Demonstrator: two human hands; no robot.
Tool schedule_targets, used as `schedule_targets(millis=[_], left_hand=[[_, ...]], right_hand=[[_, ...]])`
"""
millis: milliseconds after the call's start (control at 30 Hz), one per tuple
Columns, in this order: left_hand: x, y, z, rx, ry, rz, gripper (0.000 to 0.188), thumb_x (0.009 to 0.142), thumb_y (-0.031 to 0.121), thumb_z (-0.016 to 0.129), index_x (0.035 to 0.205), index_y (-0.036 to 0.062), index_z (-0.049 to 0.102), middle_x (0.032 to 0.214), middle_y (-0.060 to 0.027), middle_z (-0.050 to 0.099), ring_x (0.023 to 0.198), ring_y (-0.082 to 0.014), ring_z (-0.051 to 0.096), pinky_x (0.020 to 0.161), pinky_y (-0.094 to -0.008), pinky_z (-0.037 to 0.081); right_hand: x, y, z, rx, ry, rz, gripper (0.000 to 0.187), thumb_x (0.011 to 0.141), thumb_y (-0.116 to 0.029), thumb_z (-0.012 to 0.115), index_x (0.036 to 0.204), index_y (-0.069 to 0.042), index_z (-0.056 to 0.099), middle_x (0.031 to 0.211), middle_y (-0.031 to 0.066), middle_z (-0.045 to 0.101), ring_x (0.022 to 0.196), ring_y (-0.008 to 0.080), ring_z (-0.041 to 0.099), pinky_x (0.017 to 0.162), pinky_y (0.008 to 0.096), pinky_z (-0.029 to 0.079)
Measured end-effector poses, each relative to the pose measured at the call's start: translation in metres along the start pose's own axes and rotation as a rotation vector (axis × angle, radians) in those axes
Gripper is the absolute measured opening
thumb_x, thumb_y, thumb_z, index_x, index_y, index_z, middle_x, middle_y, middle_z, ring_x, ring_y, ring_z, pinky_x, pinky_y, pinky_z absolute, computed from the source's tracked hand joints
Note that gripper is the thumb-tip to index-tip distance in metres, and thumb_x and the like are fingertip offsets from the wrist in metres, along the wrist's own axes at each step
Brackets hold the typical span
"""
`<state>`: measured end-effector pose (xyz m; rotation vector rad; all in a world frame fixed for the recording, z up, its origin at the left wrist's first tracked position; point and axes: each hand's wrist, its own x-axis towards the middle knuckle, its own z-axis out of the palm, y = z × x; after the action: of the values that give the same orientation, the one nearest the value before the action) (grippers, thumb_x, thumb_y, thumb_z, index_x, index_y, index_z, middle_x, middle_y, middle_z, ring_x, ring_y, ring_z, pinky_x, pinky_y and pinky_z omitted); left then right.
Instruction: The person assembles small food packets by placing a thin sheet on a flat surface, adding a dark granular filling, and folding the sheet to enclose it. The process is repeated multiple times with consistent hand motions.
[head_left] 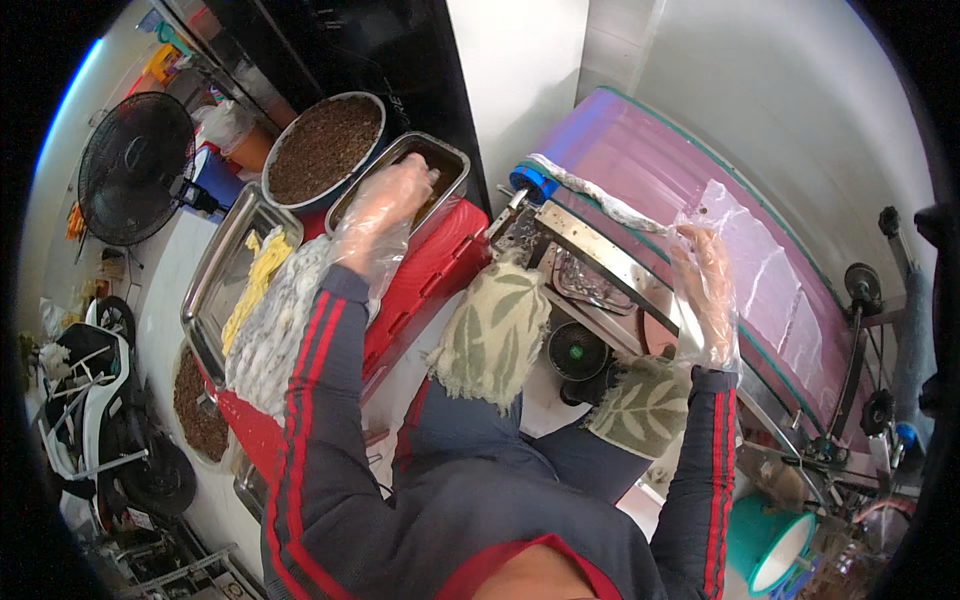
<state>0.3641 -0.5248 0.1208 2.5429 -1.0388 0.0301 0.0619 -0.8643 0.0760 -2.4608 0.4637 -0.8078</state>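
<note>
My left hand, in a clear plastic glove, reaches over a rectangular steel pan with a brown filling. Its fingers are bent together; whatever they hold is too small to make out. My right hand, gloved the same way, is stretched out above the near edge of a long pink-violet surface with teal borders. Its fingers look extended, with nothing visible in them. Close by its fingertips, a thin, wrinkled, whitish translucent sheet lies on that surface. A white rolled strip runs along the near edge.
A round pot of brown crumbly filling stands beyond a red plastic crate. On the left, a steel tray adjoins a grey-white cloth and a yellow cloth. Leaf-patterned towels cover my knees. A black fan stands far left.
</note>
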Motion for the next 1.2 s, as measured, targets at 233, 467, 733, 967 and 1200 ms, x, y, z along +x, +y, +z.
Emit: schedule_targets(millis=[233,467,733,967,1200], left_hand=[[0.025,0.047,0.04,-0.101,0.271,0.118,0.025,0.106,0.03,0.049,0.113,0.007,0.056,0.102,-0.0274,0.07,0.094,-0.0482,0.068,0.078,-0.0577,0.053],[0.057,0.185,0.135,-0.038,0.089,0.785,0.024,0.093,0.011,0.062,0.115,0.0003,0.063,0.114,-0.0231,0.068,0.11,-0.0372,0.067,0.093,-0.0472,0.053],[0.102,0.116,0.073,0.36,-0.383,0.424,0.044,0.094,0.026,0.072,0.129,0.0015,0.064,0.13,-0.0209,0.064,0.126,-0.0342,0.059,0.109,-0.0426,0.046],[0.085,0.192,0.044,-0.272,-0.434,0.341,0.02,0.101,0.018,0.059,0.115,0.0056,0.064,0.088,-0.0029,0.063,0.082,-0.0145,0.057,0.075,-0.031,0.048],[0.008,0.304,0.163,-0.742,-0.777,0.911,0.042,0.104,0.028,0.057,0.138,0.0043,0.06,0.125,-0.0172,0.07,0.11,-0.0295,0.069,0.097,-0.0387,0.052]], right_hand=[[-0.01,0.005,-0.007,-0.017,0.056,0.045,0.032,0.093,-0.014,0.07,0.123,-0.008,0.067,0.124,0.0138,0.066,0.118,0.033,0.062,0.098,0.0427,0.051],[0.032,0.015,0.063,-0.34,0.072,-0.179,0.024,0.093,-0.012,0.065,0.117,-0.01,0.067,0.11,0.0149,0.071,0.105,0.0355,0.065,0.089,0.0487,0.053],[0.054,0.0,0.08,-0.387,0.076,-0.262,0.006,0.072,-0.008,0.071,0.077,-0.005,0.069,0.079,0.0158,0.069,0.079,0.0351,0.071,0.067,0.0486,0.054],[-0.013,-0.018,0.007,-0.176,0.211,-0.194,0.014,0.084,-0.008,0.065,0.098,-0.006,0.068,0.096,0.0163,0.066,0.087,0.0364,0.067,0.076,0.0488,0.054],[-0.185,0.023,-0.165,-0.483,0.278,0.265,0.022,0.093,-0.002,0.059,0.112,-0.004,0.069,0.102,0.0163,0.065,0.094,0.034,0.065,0.079,0.0423,0.053]])
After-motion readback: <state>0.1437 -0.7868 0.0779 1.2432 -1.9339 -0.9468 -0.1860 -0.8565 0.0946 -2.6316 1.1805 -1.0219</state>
